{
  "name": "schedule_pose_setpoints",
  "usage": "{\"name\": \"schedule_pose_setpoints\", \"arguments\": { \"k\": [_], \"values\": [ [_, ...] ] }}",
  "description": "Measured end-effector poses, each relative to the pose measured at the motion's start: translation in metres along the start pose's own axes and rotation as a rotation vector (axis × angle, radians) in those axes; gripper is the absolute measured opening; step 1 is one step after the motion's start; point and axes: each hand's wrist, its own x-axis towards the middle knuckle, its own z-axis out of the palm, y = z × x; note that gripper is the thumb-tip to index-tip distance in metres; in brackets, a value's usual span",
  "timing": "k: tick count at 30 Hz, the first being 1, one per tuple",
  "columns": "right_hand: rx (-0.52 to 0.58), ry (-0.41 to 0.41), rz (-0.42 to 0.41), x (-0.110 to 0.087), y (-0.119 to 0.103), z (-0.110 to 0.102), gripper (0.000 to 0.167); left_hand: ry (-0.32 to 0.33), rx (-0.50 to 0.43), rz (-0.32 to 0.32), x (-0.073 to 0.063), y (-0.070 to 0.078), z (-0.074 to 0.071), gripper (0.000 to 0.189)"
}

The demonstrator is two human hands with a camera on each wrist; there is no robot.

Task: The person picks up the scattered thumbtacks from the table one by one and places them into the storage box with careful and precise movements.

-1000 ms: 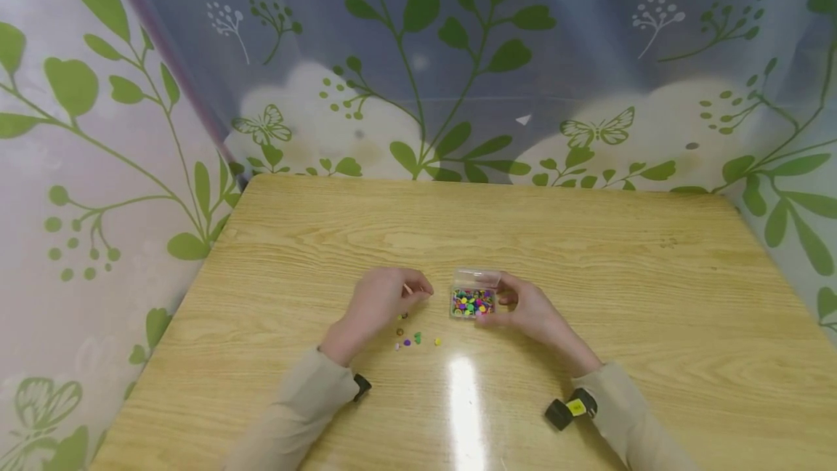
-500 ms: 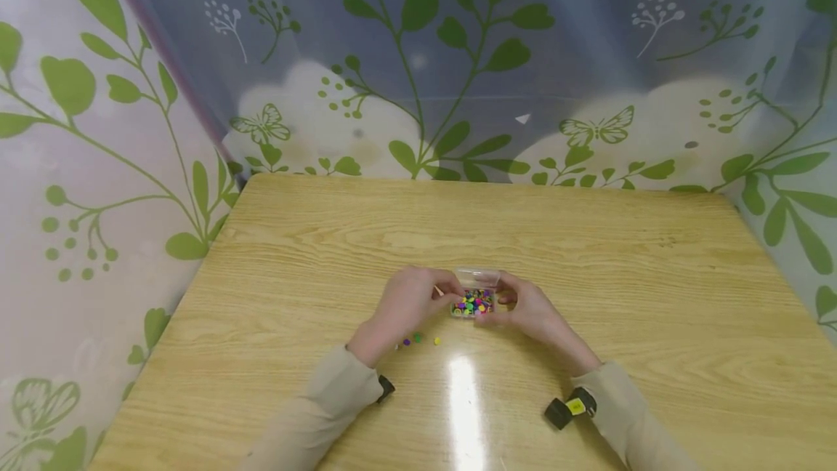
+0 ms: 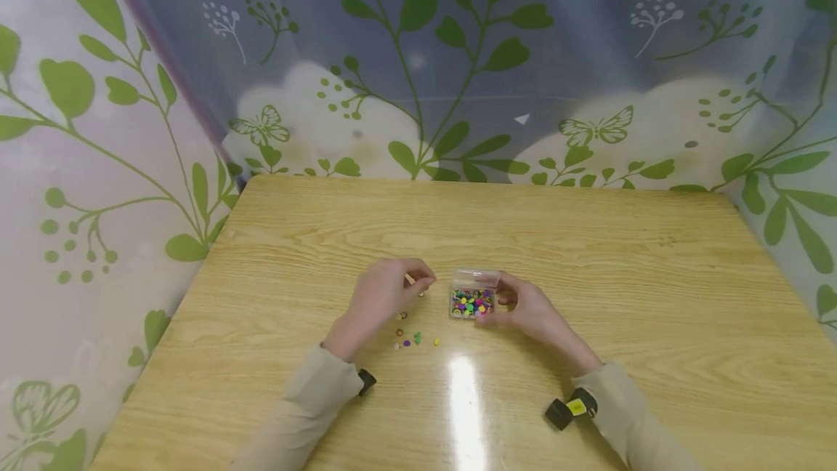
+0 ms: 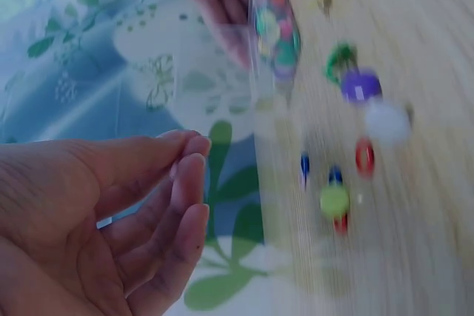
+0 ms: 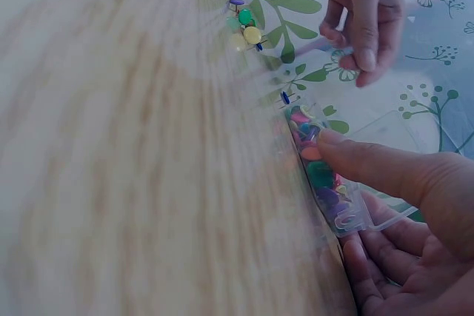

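A small clear plastic box, full of colourful thumbtacks, stands on the table with its lid raised. My right hand grips the box from the right, thumb along the near side and fingers behind, as the right wrist view shows. To the left of the box, my left hand hovers over the table, thumb and fingertips close together in a relaxed curve. The left wrist view shows nothing between those fingers. Several loose thumbtacks lie below it, among them a green one and a yellow one.
The wood-grain table meets a leaf-patterned curtain at the back and on both sides. One loose thumbtack lies close to the end of the box. Each wrist wears a black strap, the right one with a yellow label.
My left hand reached right to the open box, then drew back left, uncovering loose thumbtacks including one near its fingertips. My right hand and the box have stayed in place.
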Motion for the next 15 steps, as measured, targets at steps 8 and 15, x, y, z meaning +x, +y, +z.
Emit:
{"name": "schedule_pose_setpoints", "arguments": {
  "k": [8, 15],
  "values": [
    [-0.008, -0.004, -0.004, -0.001, 0.001, 0.0, 0.073, -0.017, 0.024, -0.078, -0.011, -0.029, -0.008, 0.003],
    [0.001, -0.009, -0.002, -0.001, 0.001, 0.0, 0.074, -0.082, 0.051, -0.079, -0.021, -0.044, -0.007, 0.009]
  ]
}}
